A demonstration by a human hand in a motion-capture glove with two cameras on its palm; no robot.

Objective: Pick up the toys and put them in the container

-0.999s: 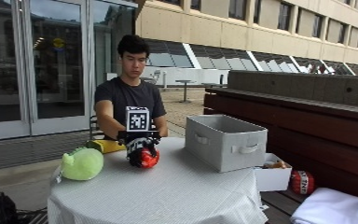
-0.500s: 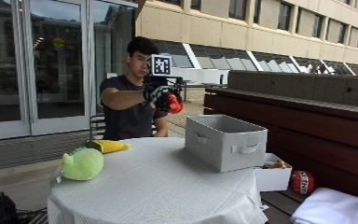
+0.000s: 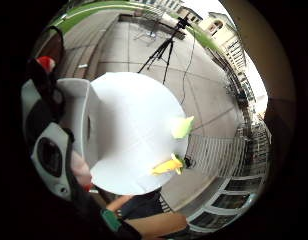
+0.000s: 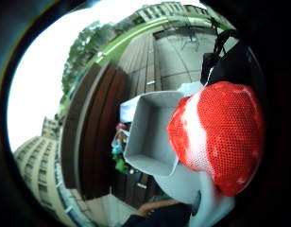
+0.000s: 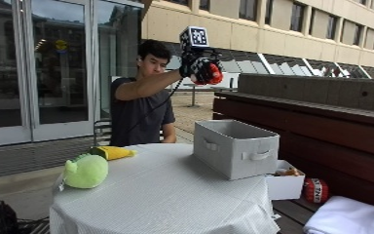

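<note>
Red toy (image 5: pixel 212 73) gripped in raised hand (image 5: pixel 197 68), seemingly above container (image 5: pixel 235 147).

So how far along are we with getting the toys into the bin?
Nothing looks done yet: the grey bin appears empty in the thumb side palm view. In hand: the gloved right hand grips the red toy, raised high above the table, not yet over the bin. Left: the green toy and the yellow toy lie on the table.

Round table (image 5: pixel 167 200) w/ grey container (image 5: pixel 235 148), green toy (image 5: pixel 85 171), yellow toy (image 5: pixel 112 152).
</note>
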